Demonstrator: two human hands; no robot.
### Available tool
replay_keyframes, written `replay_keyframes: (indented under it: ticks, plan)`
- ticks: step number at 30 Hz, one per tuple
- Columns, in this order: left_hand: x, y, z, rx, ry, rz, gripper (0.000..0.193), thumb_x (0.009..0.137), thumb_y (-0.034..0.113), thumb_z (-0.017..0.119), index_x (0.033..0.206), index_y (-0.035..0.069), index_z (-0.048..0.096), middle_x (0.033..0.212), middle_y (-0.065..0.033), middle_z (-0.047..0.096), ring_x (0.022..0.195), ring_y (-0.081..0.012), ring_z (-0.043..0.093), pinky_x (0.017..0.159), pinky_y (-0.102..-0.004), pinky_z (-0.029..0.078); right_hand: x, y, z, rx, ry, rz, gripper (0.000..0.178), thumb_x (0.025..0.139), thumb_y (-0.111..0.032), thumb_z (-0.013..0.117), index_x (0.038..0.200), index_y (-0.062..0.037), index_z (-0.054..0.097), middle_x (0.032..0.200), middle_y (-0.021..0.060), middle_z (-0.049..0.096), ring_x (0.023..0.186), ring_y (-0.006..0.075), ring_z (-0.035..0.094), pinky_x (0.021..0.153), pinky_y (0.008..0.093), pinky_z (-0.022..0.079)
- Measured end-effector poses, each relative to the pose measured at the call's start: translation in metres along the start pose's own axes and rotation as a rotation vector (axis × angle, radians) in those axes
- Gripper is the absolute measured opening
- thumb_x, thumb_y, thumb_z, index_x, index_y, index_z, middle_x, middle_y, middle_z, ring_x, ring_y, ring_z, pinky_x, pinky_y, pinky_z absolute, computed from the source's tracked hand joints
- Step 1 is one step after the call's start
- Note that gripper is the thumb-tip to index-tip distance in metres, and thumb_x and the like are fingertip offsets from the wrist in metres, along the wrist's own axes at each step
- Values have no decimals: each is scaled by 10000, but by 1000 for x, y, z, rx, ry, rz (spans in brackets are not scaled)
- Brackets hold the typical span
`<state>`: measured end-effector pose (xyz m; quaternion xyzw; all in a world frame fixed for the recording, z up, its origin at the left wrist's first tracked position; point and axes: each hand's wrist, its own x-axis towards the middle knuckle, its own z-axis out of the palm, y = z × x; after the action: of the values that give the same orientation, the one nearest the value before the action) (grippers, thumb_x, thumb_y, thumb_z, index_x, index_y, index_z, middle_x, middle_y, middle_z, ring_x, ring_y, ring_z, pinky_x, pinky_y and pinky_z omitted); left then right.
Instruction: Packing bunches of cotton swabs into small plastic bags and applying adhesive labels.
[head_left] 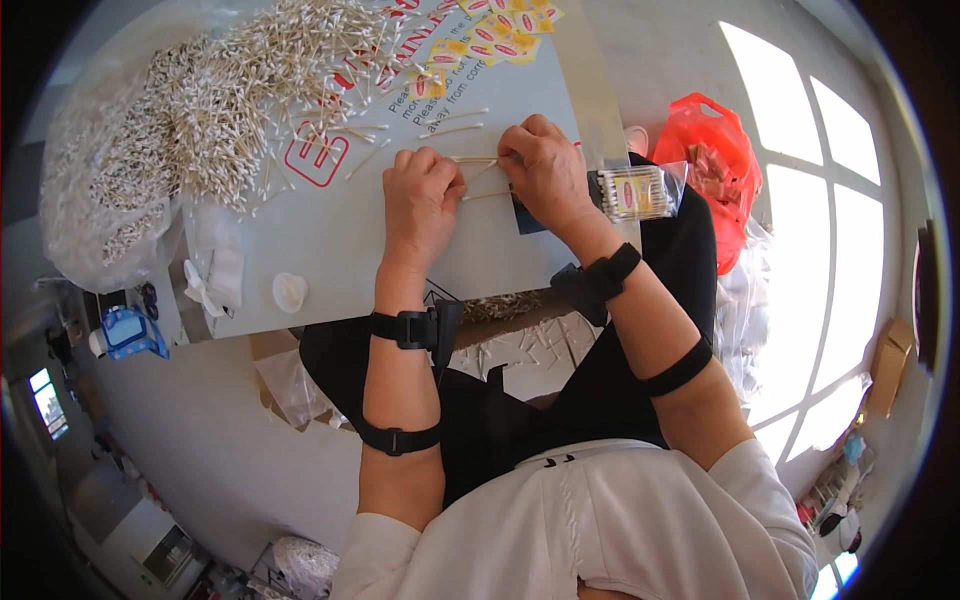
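Observation:
Both hands are over the table, close together with fingers pinched. A few thin cotton swabs span the gap between them. My left hand has its fingertips closed at the left ends of these swabs, and my right hand pinches at their right ends. Another swab lies lower in the same gap. Beyond my hands, more loose swabs are scattered. A large heap of cotton swabs spills from a clear plastic bag at the far left.
Yellow-and-white printed cards lie at the back. Right of my right wrist is a clear packet of swabs with a yellow card. A small white cup stands near the front edge. A red plastic bag is beyond the table's right side.

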<state>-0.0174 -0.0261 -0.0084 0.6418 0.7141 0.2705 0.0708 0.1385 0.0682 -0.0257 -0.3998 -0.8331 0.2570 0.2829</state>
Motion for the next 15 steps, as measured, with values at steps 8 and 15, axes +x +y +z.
replay_keyframes:
  ticks: [8,15]
  plan:
    - [15,11,6,-62,46,-1,248,724,40,744,940,96,637,997,-34,602,976,-284,539,875,-399,427,3,8,-7,61,-75,56,88,773,-105,704,852,-102,667,882,86,593,916,312,605,746,420,511]
    - [30,-4,15,125,176,-121,280,774,73,737,1028,106,622,1083,-46,589,1088,-300,508,898,-441,417,-11,0,-15,61,-119,-140,252,697,-162,797,904,-105,664,936,69,585,945,300,583,796,419,490]
